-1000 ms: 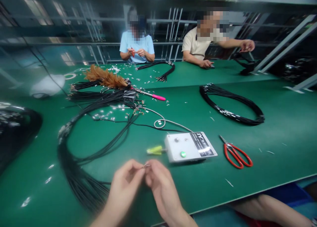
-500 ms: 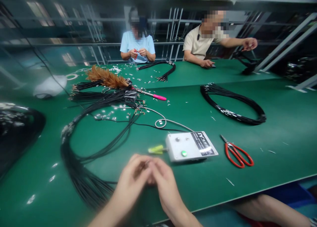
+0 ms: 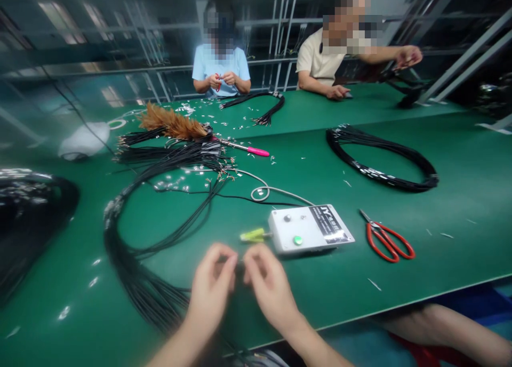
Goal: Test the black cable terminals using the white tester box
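Note:
My left hand [image 3: 212, 281] and my right hand [image 3: 266, 279] are pinched closed with fingertips almost meeting, in front of a white box. A thin, dark, blurred cable end [image 3: 240, 260] shows between them, at the left fingertips; what the right fingers pinch is hidden. A curved bundle of black cables [image 3: 120, 265] passes behind my left hand and wrist. Just beyond my hands is the white box [image 3: 290, 233], with a knob, a lit green button and a yellow-green tip [image 3: 254, 235] on its left side. Red-handled scissors [image 3: 388, 239] lie to its right.
A cable coil [image 3: 384, 161] lies at the right, another black pile [image 3: 36, 212] at the left. A brown feather duster [image 3: 174, 122] rests on cables, among scraps. Two people sit across the green table [image 3: 320, 303]; one holds a red-handled tool [image 3: 218, 81]. A bare limb shows below the front edge.
My fingertips have drawn slightly apart, showing a small gap between the hands. The view has shifted a little. The box, scissors and cable bundles stay in place.

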